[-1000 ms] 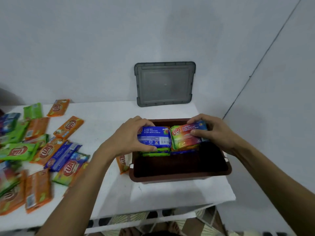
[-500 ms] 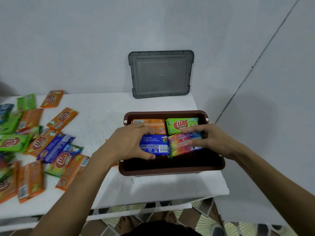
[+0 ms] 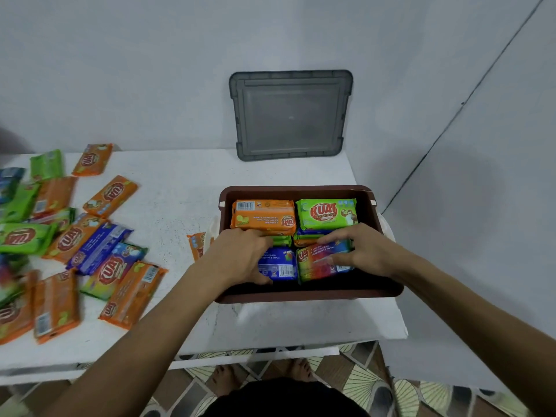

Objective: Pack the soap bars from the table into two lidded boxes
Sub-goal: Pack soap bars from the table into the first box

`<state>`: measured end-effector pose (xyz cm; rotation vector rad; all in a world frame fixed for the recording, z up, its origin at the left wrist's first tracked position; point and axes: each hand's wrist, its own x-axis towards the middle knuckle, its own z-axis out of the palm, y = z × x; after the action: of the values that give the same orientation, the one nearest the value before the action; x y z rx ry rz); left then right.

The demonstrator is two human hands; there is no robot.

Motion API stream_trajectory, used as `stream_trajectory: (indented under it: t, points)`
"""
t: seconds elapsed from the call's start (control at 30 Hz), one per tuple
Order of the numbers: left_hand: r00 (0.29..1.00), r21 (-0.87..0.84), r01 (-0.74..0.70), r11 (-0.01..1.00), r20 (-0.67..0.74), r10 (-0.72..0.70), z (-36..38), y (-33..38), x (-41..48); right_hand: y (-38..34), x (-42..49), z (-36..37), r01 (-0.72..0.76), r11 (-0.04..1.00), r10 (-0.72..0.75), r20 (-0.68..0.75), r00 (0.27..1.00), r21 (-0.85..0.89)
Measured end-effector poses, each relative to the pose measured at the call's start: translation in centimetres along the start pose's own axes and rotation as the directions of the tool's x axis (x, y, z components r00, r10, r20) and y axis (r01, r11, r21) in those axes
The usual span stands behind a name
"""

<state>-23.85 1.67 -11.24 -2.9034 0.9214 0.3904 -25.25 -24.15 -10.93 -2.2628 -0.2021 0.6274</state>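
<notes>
A person looks down at a white table [image 3: 168,188] set against a pale wall. Near the table's right end sits an open brown plastic box [image 3: 310,294], partly filled with wrapped soap bars.

Both hands are inside the box, each gripping one bar. The left hand [image 3: 237,254] curls over a blue-wrapped soap bar [image 3: 278,266] — fingers along its far edge, thumb under its near edge. The right hand [image 3: 365,251] pinches a rainbow-coloured soap bar [image 3: 319,261] by its right end, fingers on top. The two bars lie side by side, touching, in the near half of the box.

In the far half of the box, an orange soap bar [image 3: 263,216] lies on the left and a green soap bar [image 3: 326,213] labelled KUAT on the right, each on top of a stack; the edges of green, blue and orange wrappers show beneath them.

A grey box lid [image 3: 290,115] leans upright against the wall behind the box, its lower edge on the table.

On the left part of the table lies a loose scatter of soap bars [image 3: 72,239] — orange, green and blue wrappers, some overlapping. One more orange bar [image 3: 197,245] pokes out just beside the box's left wall, partly hidden by the left wrist.

Below the table edge, bare feet [image 3: 261,374] stand on a patterned tile floor [image 3: 370,383].
</notes>
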Motion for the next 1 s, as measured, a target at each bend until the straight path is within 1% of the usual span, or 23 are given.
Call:
stream_trajectory:
  t: [0.07,0.13,0.23,0.37,0.57,0.73,1.0]
  points:
    - [1.0,0.038,0.006,0.999,0.024,-0.007,0.1,0.1,0.4,0.2,0.6,0.6,-0.009,1.0,0.009,0.012,1.0,-0.003]
    - [1.0,0.099,0.002,0.995,0.027,-0.005,0.3,0.3,0.7,0.4,1.0,1.4,-0.02,0.999,0.02,0.013,1.0,-0.047]
    - [1.0,0.202,-0.023,0.979,0.022,0.019,0.7,0.7,1.0,0.8,1.5,2.1,-0.044,0.993,0.041,-0.026,0.999,-0.107]
    - [0.998,0.319,-0.05,0.946,0.057,0.034,1.0,1.3,1.5,1.1,1.7,2.3,-0.034,0.969,0.022,-0.052,0.998,-0.245]
    - [0.997,0.327,-0.058,0.943,0.058,0.042,0.9,1.5,2.0,1.3,2.0,2.9,-0.083,0.9,0.066,-0.056,0.996,-0.428]
    - [0.996,0.338,-0.076,0.938,0.063,0.058,1.0,1.6,2.0,1.4,2.6,3.3,-0.106,0.876,0.103,-0.033,0.994,-0.471]
    - [0.994,0.247,-0.071,0.966,0.094,0.049,1.0,1.5,1.9,1.2,3.1,3.3,-0.114,0.845,0.118,-0.025,0.993,-0.522]
